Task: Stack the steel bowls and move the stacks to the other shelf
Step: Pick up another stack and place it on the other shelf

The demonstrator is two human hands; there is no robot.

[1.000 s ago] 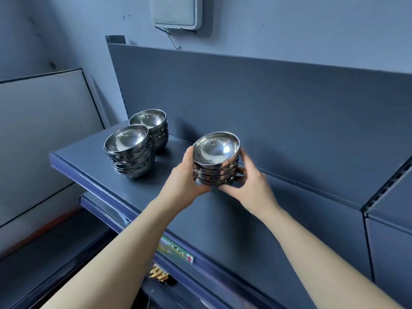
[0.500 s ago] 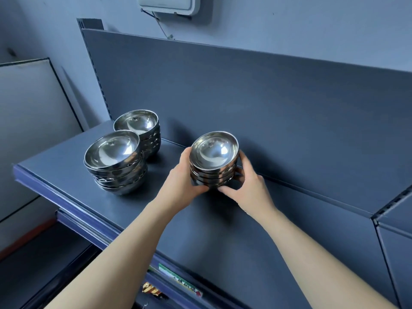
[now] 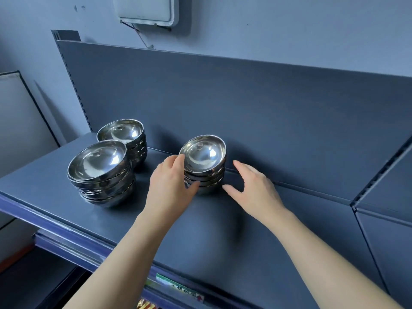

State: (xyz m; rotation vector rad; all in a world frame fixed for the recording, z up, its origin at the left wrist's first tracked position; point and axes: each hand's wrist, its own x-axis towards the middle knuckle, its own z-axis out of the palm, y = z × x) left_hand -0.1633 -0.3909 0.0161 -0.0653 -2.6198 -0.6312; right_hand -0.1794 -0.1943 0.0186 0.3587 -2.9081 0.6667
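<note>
Bowl stack (image 3: pixel 204 166) on shelf (image 3: pixel 223 230) — left fingers (image 3: pixel 179 159) hold it, right fingers (image 3: pixel 242 165) apart.

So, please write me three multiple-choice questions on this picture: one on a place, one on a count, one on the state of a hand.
1. Where does the stack between the hands stand?
A. on the shelf, right of the front stack and the back stack
B. on the floor
C. on top of another stack

2. How many bowl stacks are on the shelf?
A. two
B. three
C. five

3. How is the right hand?
A. gripping the stack
B. open, apart from the stack
C. out of view

Answers:
1 A, its base sits on the shelf, right of the two others.
2 B, three separate stacks show.
3 B, shelf shows between its fingers and the stack; only the left hand holds it.
</note>
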